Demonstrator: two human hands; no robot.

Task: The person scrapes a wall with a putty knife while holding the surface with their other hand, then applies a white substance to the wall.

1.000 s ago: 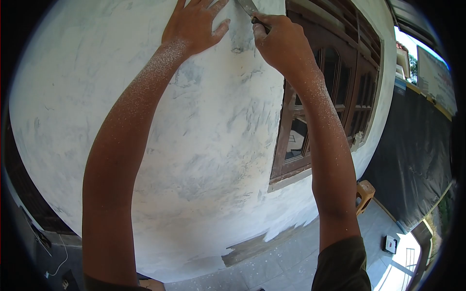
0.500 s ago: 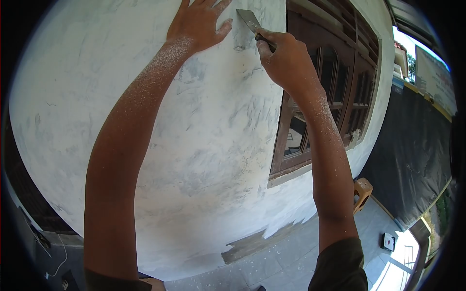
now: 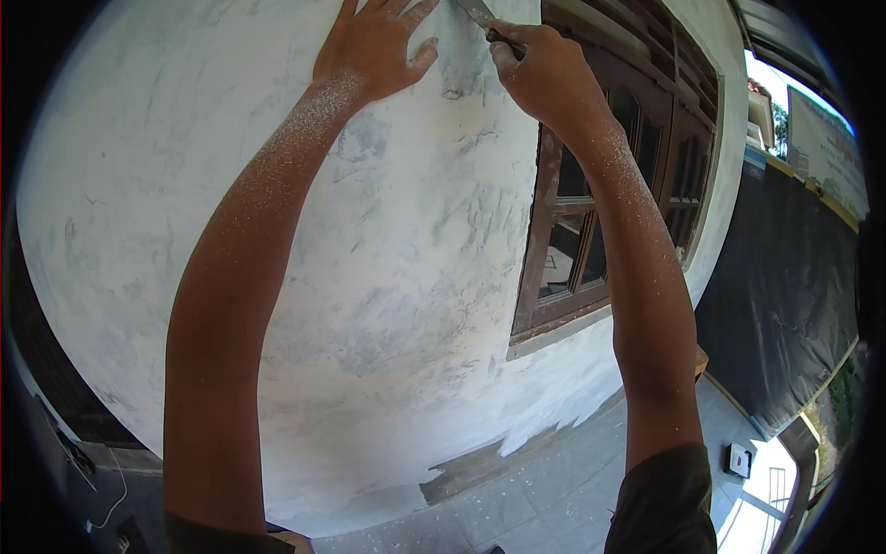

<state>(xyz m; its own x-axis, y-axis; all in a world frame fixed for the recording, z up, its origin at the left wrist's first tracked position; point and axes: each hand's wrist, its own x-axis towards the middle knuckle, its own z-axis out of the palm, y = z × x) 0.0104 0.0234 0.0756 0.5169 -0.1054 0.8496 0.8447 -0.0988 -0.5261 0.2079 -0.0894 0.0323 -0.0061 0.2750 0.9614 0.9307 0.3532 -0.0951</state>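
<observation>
My left hand lies flat against the white patchy wall, its fingers spread and partly cut off by the top edge of the view. To the right of it, my right hand is wrapped round the dark handle of a putty knife. The blade points up and left along the wall, its tip out of view at the top. White dust covers both wrists and forearms.
A brown wooden window with glass panes is set in the wall at right. Beyond it hangs a black sheet. Below, white flecks dot the grey tiled floor; a small tray-like object sits there. A white cable lies at lower left.
My right hand and the putty knife have moved upward along the wall, taking the blade tip out of view. My left hand stays nearly in place.
</observation>
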